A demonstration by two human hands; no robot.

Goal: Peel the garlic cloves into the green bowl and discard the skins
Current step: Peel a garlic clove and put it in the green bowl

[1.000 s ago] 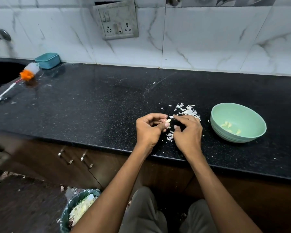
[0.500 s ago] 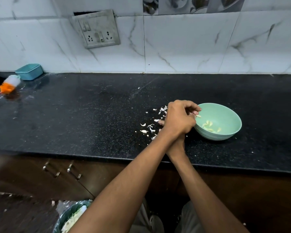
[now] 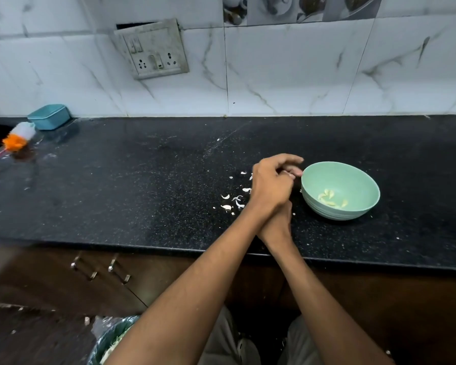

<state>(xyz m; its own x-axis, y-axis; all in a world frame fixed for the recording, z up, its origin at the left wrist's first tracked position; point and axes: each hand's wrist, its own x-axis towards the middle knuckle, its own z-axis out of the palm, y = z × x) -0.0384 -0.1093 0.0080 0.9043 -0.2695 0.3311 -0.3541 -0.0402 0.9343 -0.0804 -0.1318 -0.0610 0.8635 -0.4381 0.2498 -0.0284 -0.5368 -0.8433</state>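
The green bowl (image 3: 334,210) stands on the black counter (image 3: 142,193) and holds several peeled garlic cloves (image 3: 329,198). My left hand (image 3: 270,185) crosses over my right one, its loosely curled fingers just left of the bowl's rim; nothing shows between them. Of my right hand (image 3: 278,225) only the wrist end is visible below the left hand; its fingers and anything in them are hidden. White garlic skins (image 3: 232,202) lie scattered on the counter left of my hands.
A lined bin (image 3: 111,341) with skins in it stands on the floor at the lower left. A teal box (image 3: 49,116) and an orange-and-white brush (image 3: 16,139) lie at the far left. A socket plate (image 3: 153,48) hangs on the tiled wall. Cabinet handles (image 3: 90,270) sit under the counter edge.
My hands moved from side by side over the skins to the bowl's left rim, the left crossing over the right. A clove seen at my left fingertips over the rim no longer shows.
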